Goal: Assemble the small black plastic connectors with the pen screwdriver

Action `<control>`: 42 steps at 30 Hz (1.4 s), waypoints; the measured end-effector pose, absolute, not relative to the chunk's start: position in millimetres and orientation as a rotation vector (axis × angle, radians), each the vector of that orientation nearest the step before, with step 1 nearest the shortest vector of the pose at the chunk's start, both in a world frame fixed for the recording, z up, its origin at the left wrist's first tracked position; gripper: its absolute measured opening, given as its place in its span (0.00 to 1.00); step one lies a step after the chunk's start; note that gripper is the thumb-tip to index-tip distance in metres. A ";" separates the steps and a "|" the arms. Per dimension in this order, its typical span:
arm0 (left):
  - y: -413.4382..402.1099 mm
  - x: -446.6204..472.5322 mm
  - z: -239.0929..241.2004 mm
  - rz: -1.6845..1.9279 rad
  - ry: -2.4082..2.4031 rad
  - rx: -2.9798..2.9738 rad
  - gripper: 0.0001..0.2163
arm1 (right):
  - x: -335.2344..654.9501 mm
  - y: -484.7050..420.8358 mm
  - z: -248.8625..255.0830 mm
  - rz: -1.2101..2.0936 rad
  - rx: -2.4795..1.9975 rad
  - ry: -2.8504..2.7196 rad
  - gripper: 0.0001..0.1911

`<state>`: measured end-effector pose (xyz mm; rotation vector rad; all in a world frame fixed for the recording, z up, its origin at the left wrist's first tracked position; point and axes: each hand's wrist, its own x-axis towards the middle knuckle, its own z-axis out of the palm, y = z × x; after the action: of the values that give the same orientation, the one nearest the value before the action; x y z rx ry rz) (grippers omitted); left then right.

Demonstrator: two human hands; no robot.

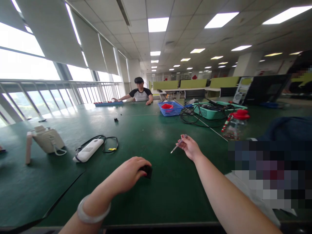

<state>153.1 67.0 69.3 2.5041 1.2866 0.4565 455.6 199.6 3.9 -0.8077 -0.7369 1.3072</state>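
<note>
My left hand is closed around a small black block just above or on the green table; I cannot tell what kind of part it is. A pale bangle circles the left wrist. Further right, my right hand grips a screwdriver by its handle, with the metal shaft slanting down to the left. The screwdriver's tip points toward the table and stands apart from the black block. A second small black piece lies beyond both hands.
Left stand a white device with a black strap and a cream bottle. At the back are a blue basket, a green basket with cables and a red-lidded jar. Another person sits at the far end.
</note>
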 end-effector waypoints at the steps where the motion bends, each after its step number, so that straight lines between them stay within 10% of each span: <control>1: 72.6 163.3 71.7 0.424 1.241 2.525 0.14 | 455.2 198.9 4.6 1.301 -0.813 -0.752 0.09; 18: 187.0 213.4 30.0 0.620 1.405 2.655 0.15 | 410.1 167.4 28.3 0.650 -0.878 -1.367 0.12; 42: 194.6 204.1 9.9 0.672 1.436 2.390 0.21 | 396.1 154.0 35.2 0.683 -0.839 -1.695 0.26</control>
<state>204.1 194.6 9.9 2.3898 1.4358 0.6717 396.1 154.0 35.2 -0.8391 -1.6953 0.6834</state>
